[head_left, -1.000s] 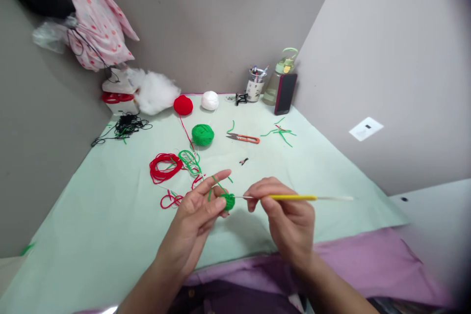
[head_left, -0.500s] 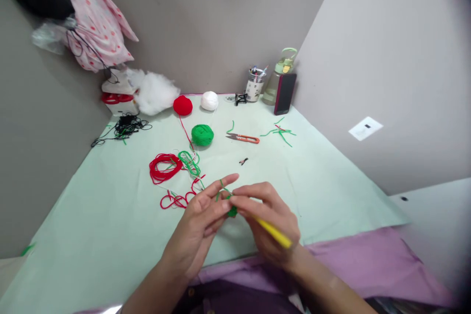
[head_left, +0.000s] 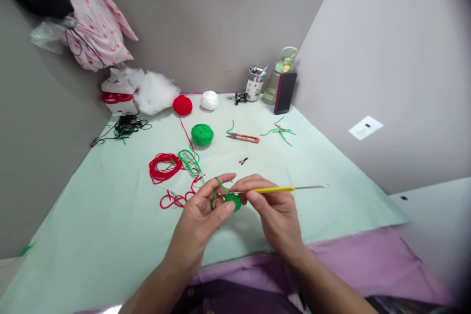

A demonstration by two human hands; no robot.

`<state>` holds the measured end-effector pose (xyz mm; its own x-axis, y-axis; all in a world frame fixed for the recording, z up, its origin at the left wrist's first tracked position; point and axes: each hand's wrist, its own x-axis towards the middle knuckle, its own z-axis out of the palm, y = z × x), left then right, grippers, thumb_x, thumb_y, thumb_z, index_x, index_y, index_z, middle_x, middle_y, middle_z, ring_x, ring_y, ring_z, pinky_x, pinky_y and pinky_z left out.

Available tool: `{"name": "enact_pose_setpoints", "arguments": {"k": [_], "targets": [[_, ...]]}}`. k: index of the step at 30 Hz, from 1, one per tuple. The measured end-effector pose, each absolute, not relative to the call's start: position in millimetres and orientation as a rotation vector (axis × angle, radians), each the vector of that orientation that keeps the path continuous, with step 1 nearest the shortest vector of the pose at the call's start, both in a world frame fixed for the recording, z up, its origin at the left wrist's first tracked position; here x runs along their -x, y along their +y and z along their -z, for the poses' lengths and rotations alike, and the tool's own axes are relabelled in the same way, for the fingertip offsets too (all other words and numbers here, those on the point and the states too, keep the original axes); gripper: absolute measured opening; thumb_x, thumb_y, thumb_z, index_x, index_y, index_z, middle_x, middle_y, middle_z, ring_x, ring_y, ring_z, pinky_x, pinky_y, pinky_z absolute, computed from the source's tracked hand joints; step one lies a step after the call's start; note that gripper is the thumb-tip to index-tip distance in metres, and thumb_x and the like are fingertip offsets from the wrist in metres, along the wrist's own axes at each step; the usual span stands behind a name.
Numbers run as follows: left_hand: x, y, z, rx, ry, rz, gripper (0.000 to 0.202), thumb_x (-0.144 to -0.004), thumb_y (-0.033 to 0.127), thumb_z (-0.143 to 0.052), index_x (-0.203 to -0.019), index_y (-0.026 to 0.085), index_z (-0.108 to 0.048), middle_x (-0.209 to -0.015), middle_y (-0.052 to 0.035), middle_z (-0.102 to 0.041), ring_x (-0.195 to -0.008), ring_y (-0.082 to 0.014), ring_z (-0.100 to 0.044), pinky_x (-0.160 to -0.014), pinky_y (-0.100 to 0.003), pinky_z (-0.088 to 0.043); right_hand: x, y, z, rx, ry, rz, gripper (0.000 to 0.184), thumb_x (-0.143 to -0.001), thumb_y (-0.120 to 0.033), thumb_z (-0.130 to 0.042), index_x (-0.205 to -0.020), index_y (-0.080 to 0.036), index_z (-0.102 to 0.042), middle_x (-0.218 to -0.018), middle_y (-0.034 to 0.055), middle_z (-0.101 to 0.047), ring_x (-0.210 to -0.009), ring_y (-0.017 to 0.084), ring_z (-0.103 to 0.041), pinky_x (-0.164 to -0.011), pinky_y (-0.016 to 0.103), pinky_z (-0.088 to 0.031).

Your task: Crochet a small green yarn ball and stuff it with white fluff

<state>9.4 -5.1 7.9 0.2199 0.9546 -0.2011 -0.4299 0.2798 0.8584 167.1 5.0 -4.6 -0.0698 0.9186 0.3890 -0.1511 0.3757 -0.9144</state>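
Observation:
Between the thumb and fingers of my left hand [head_left: 202, 213] is a small green crochet piece [head_left: 233, 200]. Green yarn [head_left: 222, 185] loops over the raised left index finger and runs down to the piece. My right hand [head_left: 277, 211] pinches a crochet hook by its yellow handle [head_left: 274, 190]; one metal end points right, away from the hands. The hook's other end reaches the top of the green piece, its tip partly hidden by fingers and yarn. Beyond my hands sits a green yarn ball [head_left: 202, 135].
Orange thread snips [head_left: 243, 138] and a small dark clip-like item [head_left: 243, 161] lie ahead. Red yarn coils [head_left: 164, 168] are at left. At the back stand red [head_left: 183, 105] and white yarn balls [head_left: 209, 100], a pen cup [head_left: 254, 86], a bottle [head_left: 271, 86] and a phone [head_left: 285, 93].
The hook has swung from slanting down toward me to nearly level, pointing right. My right hand has turned with it, and more of the green crochet piece shows.

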Motion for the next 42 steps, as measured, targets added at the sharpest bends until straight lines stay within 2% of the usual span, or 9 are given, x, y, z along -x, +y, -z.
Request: {"name": "enact_pose_setpoints", "arguments": {"k": [6, 13, 16, 19, 22, 26, 31, 37, 42], "targets": [[-7.3, -3.2, -9.6, -0.678, 0.818, -1.068, 0.055, -0.08, 0.026, -0.081, -0.134, 0.026, -0.069, -0.096, -0.0024, -0.068, -0.095, -0.0163, -0.061, -0.092, -0.028, -0.046, -169.6, 6.4, 6.5, 0.742, -1.25, -1.152, 0.013, -0.098, -0.029, -0.068, -0.099, -0.028, -0.081, -0.09, 0.0023, -0.071, -0.077, 0.014, -0.064, -0.07, 0.028, -0.052], [-1.5, -1.3, -5.3, -0.582, 0.72, -0.964, 0.052, -0.072, 0.026, -0.08, -0.124, 0.021, -0.076, -0.088, -0.0021, -0.061, -0.079, -0.013, -0.052, -0.074, -0.023, -0.045, -171.2, 11.3, -2.8, 0.741, -0.926, -1.455, 0.019, -0.091, -0.037, -0.076, -0.083, -0.021, -0.079, -0.074, 0.0003, -0.065, -0.062, 0.011, -0.06, -0.063, 0.024, -0.05], [-6.6, -3.2, -4.8, -0.692, 0.774, -1.011, 0.05, -0.077, 0.026, -0.08, -0.127, 0.024, -0.074, -0.089, -0.0014, -0.062, -0.079, -0.0127, -0.052, -0.072, -0.022, -0.043, -170.0, 9.7, 0.5, 0.75, -0.972, -1.447, 0.018, -0.092, -0.039, -0.074, -0.086, -0.023, -0.08, -0.076, 0.001, -0.068, -0.066, 0.012, -0.061, -0.065, 0.024, -0.051], [-10.3, -5.5, -3.3, -0.814, 0.867, -1.031, 0.05, -0.083, 0.027, -0.08, -0.132, 0.027, -0.07, -0.076, 0.0026, -0.058, -0.068, -0.011, -0.048, -0.064, -0.022, -0.04, -168.8, 6.6, 7.3, 0.772, -1.153, -1.265, 0.014, -0.095, -0.035, -0.071, -0.092, -0.025, -0.081, -0.088, 0.0036, -0.072, -0.079, 0.016, -0.064, -0.072, 0.028, -0.053], [-8.4, -6.9, -2.1, -0.894, 0.872, -1.013, 0.047, -0.087, 0.033, -0.077, -0.133, 0.028, -0.069, -0.075, 0.0023, -0.06, -0.069, -0.0127, -0.053, -0.073, -0.026, -0.044, -169.9, 5.9, 10.4, 0.804, -1.222, -1.168, 0.014, -0.097, -0.032, -0.069, -0.096, -0.026, -0.081, -0.089, 0.0039, -0.073, -0.081, 0.017, -0.064, -0.074, 0.029, -0.053], [-3.6, -6.6, -1.8, -0.879, 0.827, -1.016, 0.037, -0.092, 0.036, -0.073, -0.128, 0.028, -0.073, -0.1, -0.0036, -0.07, -0.094, -0.0181, -0.061, -0.093, -0.03, -0.045, -171.8, 9.9, 5.5, 0.811, -1.075, -1.269, 0.018, -0.094, -0.039, -0.072, -0.089, -0.023, -0.078, -0.084, 0.003, -0.07, -0.073, 0.015, -0.06, -0.07, 0.028, -0.052], [-2.5, -5.6, -0.9, -0.839, 0.838, -1.028, 0.036, -0.085, 0.034, -0.081, -0.12, 0.029, -0.077, -0.09, -0.001, -0.064, -0.089, -0.0163, -0.06, -0.087, -0.027, -0.047, -171.2, 12.9, 3.6, 0.759, -1.036, -1.361, 0.019, -0.094, -0.04, -0.073, -0.087, -0.022, -0.077, -0.083, 0.002, -0.069, -0.07, 0.013, -0.059, -0.066, 0.026, -0.05], [-0.7, -5.5, 1.1, -0.897, 0.888, -1.038, 0.038, -0.085, 0.032, -0.08, -0.122, 0.03, -0.075, -0.094, -0.0016, -0.065, -0.098, -0.0186, -0.062, -0.093, -0.029, -0.046, -173.6, 10.2, 11.4, 0.796, -1.179, -1.275, 0.019, -0.097, -0.04, -0.069, -0.093, -0.023, -0.077, -0.09, 0.0043, -0.073, -0.076, 0.015, -0.061, -0.069, 0.028, -0.049], [1.8, -4.5, -2.4, -0.989, 0.981, -1.05, 0.036, -0.084, 0.032, -0.079, -0.12, 0.028, -0.077, -0.09, -0.0015, -0.064, -0.092, -0.019, -0.059, -0.092, -0.031, -0.045, -173.0, 11.8, 5.1, 0.788, -1.097, -1.326, 0.023, -0.096, -0.042, -0.068, -0.088, -0.021, -0.074, -0.083, 0.0034, -0.072, -0.071, 0.014, -0.06, -0.067, 0.027, -0.049]]}}
